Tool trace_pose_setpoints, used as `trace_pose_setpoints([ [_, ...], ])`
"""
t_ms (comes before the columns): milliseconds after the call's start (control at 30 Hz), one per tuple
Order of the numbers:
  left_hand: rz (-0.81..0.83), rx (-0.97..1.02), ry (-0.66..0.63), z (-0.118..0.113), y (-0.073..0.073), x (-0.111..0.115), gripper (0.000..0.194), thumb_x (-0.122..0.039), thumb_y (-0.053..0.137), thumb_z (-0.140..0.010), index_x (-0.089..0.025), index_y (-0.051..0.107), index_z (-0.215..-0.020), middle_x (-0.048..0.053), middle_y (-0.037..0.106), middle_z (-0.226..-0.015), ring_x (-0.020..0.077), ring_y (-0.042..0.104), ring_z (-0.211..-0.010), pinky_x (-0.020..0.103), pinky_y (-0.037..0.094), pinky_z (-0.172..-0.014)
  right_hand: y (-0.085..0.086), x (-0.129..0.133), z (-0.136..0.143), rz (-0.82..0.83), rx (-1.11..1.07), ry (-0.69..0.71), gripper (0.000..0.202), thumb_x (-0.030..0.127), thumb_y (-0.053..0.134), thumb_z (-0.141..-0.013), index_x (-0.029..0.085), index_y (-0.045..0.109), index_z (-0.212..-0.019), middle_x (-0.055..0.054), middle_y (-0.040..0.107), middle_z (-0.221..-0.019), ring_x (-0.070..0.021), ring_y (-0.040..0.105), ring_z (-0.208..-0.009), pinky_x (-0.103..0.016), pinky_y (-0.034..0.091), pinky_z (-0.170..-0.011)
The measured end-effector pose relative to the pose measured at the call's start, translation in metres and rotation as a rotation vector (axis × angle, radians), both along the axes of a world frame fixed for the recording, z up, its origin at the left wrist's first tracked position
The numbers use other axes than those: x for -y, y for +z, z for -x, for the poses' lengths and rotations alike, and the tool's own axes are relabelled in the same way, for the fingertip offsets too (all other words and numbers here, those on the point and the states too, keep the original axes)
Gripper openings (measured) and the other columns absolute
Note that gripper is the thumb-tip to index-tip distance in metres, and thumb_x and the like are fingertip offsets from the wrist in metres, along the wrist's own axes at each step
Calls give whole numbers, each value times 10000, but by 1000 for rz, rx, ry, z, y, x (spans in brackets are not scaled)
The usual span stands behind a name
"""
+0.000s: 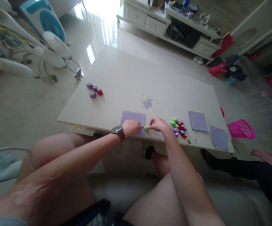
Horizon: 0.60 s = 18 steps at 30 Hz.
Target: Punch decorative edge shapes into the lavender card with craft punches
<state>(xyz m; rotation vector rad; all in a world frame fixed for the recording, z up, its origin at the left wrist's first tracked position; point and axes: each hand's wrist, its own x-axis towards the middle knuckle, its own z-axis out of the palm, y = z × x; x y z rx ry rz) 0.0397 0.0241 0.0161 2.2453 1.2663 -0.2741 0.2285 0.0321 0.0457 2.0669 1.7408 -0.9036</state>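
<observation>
A sheet of purple paper (133, 116) with small punched holes along its top and right edges lies at the table's near edge. My left hand (131, 127), with a watch on the wrist, rests on the sheet, fingers stretched toward its right edge. At that edge sits a small green paper punch (146, 128), pinched by the fingers of my right hand (158, 124). The tip of a left finger is close to the punch; whether it touches cannot be made out. Beyond the sheet lies a heap of purple and yellow paper bits (147, 102).
Several green, red and purple punches (179, 127) stand to the right, more purple and red punches (93, 95) at the left. Stacked purple paper (198, 121) and punched sheets (219, 138) lie farther right. Beside the table are a pink basket (241, 129) and another person's hand (265, 156).
</observation>
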Motion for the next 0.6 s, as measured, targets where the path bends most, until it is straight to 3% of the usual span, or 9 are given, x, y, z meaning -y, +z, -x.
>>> trace_pose_setpoints([
  [133,-54,41,-52,8,-8,5,340,-323,428,-1059,-175,714,-1171,160,766,-1175,302,748,-1059,400,528,-896,7,5,-13,-70,30,-5,156,269,837,-845,181,781,-962,-100,816,-1010,-218,735,-909,-275,497,-761],
  [233,-73,59,-62,11,-12,8,280,-248,449,-1029,-171,686,-1157,148,754,-1155,298,740,-1042,424,523,-919,4,7,-15,-71,8,15,253,223,840,-817,181,770,-1057,-99,807,-1090,-223,736,-961,-276,508,-787],
  [367,-77,80,-64,12,-14,9,239,-221,460,-1023,-172,666,-1136,143,747,-1145,285,732,-1040,420,517,-930,-8,8,-7,-47,29,90,380,169,868,-751,186,755,-1114,-96,790,-1162,-223,723,-1013,-262,500,-789],
  [467,-88,89,-65,13,-14,10,234,-237,457,-1037,-172,657,-1140,144,742,-1149,280,731,-1034,419,513,-933,-14,6,-3,-72,66,159,296,109,764,-802,190,765,-1087,-92,794,-1140,-216,716,-1007,-257,485,-798],
  [600,-93,93,-71,14,-12,11,243,-239,453,-1041,-172,652,-1162,146,738,-1153,278,730,-1037,410,513,-924,-10,4,-6,-107,84,181,292,89,652,-850,195,773,-1095,-87,799,-1113,-205,711,-993,-250,473,-807],
])
